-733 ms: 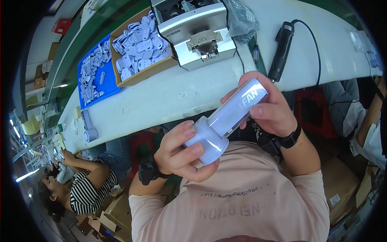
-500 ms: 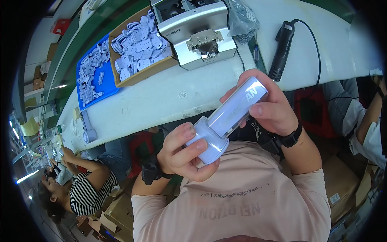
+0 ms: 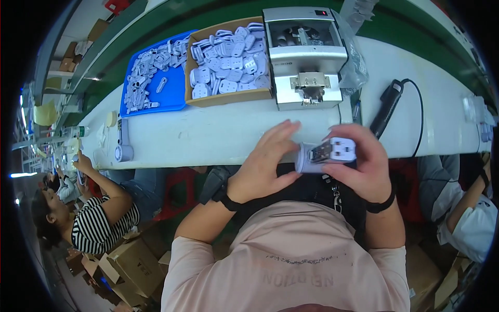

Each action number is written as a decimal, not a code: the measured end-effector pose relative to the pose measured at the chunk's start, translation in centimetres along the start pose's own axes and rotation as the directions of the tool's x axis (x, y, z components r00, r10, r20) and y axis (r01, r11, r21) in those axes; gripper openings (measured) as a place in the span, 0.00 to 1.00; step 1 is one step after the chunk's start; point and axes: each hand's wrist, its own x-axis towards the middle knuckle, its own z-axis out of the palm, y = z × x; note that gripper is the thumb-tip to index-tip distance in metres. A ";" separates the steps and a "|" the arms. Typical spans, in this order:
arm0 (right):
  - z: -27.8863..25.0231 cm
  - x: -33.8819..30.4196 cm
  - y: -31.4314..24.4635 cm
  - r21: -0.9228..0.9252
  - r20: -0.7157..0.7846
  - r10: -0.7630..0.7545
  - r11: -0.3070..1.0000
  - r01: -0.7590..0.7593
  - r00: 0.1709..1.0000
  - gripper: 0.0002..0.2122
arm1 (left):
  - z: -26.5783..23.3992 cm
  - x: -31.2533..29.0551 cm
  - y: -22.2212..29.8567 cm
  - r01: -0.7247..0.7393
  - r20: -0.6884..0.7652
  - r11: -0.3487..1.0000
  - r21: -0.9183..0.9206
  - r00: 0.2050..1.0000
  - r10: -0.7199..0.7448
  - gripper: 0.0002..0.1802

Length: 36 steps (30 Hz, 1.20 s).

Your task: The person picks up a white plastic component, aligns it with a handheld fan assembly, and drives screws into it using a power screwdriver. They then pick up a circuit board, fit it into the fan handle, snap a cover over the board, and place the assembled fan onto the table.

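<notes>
I saw my right hand (image 3: 366, 169) clenched around a pale lavender fan body (image 3: 326, 156), held at the near edge of the white workbench (image 3: 218, 132) — just at 6 o'clock from the metal screw feeder (image 3: 307, 65). My left hand (image 3: 265, 166) pressed against its left end, fingers spread — not closed. An electric screwdriver (image 3: 387, 109) lay at 1 o'clock.

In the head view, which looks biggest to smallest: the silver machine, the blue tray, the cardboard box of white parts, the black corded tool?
1. Silver machine and cardboard box: too alike to rank.
2. Blue tray, slightly smaller and partly hidden by the box.
3. Black corded tool, clearly smallest.
</notes>
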 end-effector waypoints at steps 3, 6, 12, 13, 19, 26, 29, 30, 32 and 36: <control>0.1 0.8 0.2 -0.378 0.096 -0.003 0.925 0.039 0.995 0.23 | -1.7 0.2 0.3 0.062 -0.022 0.997 0.049 0.998 -0.061 0.20; 0.3 0.9 2.2 -0.245 -0.063 -0.019 0.969 0.003 0.998 0.20 | -5.9 0.8 -0.8 0.079 -0.108 0.966 0.246 0.993 -0.054 0.17; -0.2 0.8 1.7 -0.205 -0.088 -0.005 0.979 -0.013 0.996 0.18 | -11.1 10.1 -4.4 0.144 -0.108 0.601 0.786 0.990 -0.096 0.15; -0.1 0.8 1.4 -0.206 -0.066 -0.009 0.979 -0.005 0.998 0.18 | -11.6 10.5 -4.8 0.110 -0.079 0.616 0.780 0.994 -0.078 0.15; 0.0 0.5 1.8 -0.172 -0.063 0.016 0.985 -0.027 0.998 0.16 | -11.4 12.0 -6.4 0.238 -0.010 0.572 0.785 0.928 -0.372 0.20; 0.4 0.1 1.3 -0.217 -0.045 -0.047 0.976 0.036 0.998 0.17 | -11.5 9.4 -6.5 0.310 -0.393 0.879 0.363 0.906 -0.158 0.15; 0.3 -0.4 1.6 -0.194 -0.064 -0.036 0.981 0.023 0.997 0.18 | -8.8 6.1 -3.2 0.096 -0.475 0.963 -0.251 0.854 -0.209 0.17; 0.5 -0.3 1.6 -0.186 -0.067 -0.021 0.983 0.008 0.997 0.18 | -7.2 4.7 -0.9 0.069 -0.468 0.960 -0.272 0.862 -0.195 0.18; 0.5 -0.3 1.8 -0.192 -0.053 -0.044 0.981 0.033 0.998 0.18 | -4.6 2.5 2.5 0.023 -0.380 0.992 -0.127 0.922 -0.070 0.21; 0.5 -0.5 1.5 -0.209 -0.027 -0.056 0.977 0.049 0.998 0.19 | -3.5 1.0 5.8 -0.188 -0.113 0.931 0.312 0.966 0.232 0.23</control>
